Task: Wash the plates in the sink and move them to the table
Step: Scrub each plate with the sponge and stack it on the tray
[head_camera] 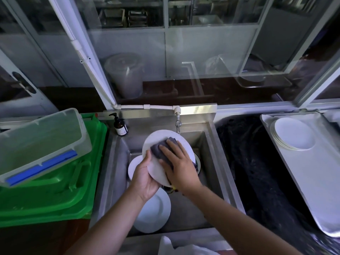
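**Scrubbing one plate over the sink**

My left hand (pixel 145 178) grips the white plate (pixel 158 142) by its near-left rim, thumb curled over the top face, fingers underneath. Plate is tilted, held above the steel sink (pixel 211 144), just below the tap (pixel 178 124).

My right hand (pixel 179 166) lies flat on the plate's face, fingers spread and straight, pressing a dark grey cloth (pixel 161 147) against it. Not curled round the cloth, just pushing down on it.

In the basin below: one white plate near the front edge (pixel 154 214), another partly hidden under my left hand (pixel 133 166). Something dark-rimmed sits under the held plate on the right; can't tell what it is.

Right of the sink, past a dark mesh-covered area (pixel 257 172), a metal tray (pixel 316 181) carries a stack of white plates (pixel 293 134) at its far end.

Left of the sink: brown pump bottle (pixel 120 125) on the back corner ledge, green plastic bin lid (pixel 55 196), and a clear plastic container with a blue latch (pixel 40 144) sitting tilted on top of it.
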`<state>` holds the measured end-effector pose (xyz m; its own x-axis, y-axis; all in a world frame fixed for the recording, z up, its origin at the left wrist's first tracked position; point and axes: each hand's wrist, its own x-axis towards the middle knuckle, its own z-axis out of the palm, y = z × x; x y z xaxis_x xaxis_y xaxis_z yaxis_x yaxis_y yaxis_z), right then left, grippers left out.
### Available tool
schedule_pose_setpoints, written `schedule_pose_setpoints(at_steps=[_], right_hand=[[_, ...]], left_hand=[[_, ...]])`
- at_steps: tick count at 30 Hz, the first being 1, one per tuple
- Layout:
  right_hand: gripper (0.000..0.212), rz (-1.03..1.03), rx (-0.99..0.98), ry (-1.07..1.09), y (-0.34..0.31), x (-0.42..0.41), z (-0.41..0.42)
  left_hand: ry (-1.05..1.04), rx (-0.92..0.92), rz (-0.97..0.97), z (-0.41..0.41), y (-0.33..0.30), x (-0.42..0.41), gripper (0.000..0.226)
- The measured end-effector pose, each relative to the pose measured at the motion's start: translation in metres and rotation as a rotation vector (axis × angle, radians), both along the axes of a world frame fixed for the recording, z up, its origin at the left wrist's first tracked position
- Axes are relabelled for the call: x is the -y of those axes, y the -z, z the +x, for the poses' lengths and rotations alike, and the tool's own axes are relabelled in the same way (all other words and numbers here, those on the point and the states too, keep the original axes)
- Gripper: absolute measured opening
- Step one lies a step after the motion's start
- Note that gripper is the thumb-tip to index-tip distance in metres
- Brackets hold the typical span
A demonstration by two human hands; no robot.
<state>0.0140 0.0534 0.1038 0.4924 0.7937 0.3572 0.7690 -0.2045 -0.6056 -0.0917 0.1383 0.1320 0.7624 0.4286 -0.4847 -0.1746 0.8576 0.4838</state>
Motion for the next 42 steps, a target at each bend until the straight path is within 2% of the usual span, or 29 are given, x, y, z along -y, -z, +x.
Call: schedule_pose_setpoints(at_steps=[6,8,11,14,15,18,20,24,28,32,37,40,42], right_hand=[[0.040,-0.033,-0.411,0.320,-0.014,-0.003,0.056],[0.041,-0.049,-0.267,0.275,-0.016,-0.010,0.039],[0.044,0.011,-0.082,0.068,-0.016,-0.015,0.011],[0.045,0.010,0.031,-0.041,-0.007,-0.006,0.037],[0.044,-0.017,-0.035,0.008,-0.005,-0.001,0.050],[0.042,-0.095,-0.401,0.225,-0.001,0.007,0.070],[0.042,-0.091,-0.436,0.279,0.004,0.011,0.059],[0.053,-0.003,-0.156,0.204,0.018,0.020,0.010],[0.086,-0.046,0.118,-0.079,0.039,0.036,-0.009],[0.060,0.008,0.251,-0.070,0.047,0.036,0.009],[0.055,-0.035,0.331,-0.055,0.044,0.032,0.027],[0.049,-0.119,0.314,-0.077,0.040,0.028,0.041],[0.047,-0.183,0.324,-0.123,0.036,0.026,0.046]], left_hand=[[0.113,-0.046,0.053,-0.002,0.004,0.006,0.062],[0.139,-0.065,0.098,0.004,0.000,0.012,0.061],[0.129,-0.082,0.087,0.006,0.001,0.013,0.057],[0.128,-0.054,0.047,-0.003,0.002,0.008,0.057],[0.116,-0.040,0.041,-0.006,0.001,0.006,0.059],[0.094,-0.023,0.033,-0.008,0.001,0.003,0.061],[0.043,-0.023,-0.005,-0.005,0.003,0.002,0.062],[-0.055,0.014,-0.043,0.002,0.008,-0.008,0.067],[-0.063,0.016,-0.093,0.003,0.023,-0.027,0.075],[-0.110,0.035,-0.200,0.008,0.028,-0.025,0.072],[-0.175,-0.195,-0.205,0.013,0.033,-0.024,0.045],[0.004,-0.436,-0.099,0.006,0.048,-0.024,0.027],[0.198,-0.636,0.069,0.002,0.056,-0.022,0.048]])
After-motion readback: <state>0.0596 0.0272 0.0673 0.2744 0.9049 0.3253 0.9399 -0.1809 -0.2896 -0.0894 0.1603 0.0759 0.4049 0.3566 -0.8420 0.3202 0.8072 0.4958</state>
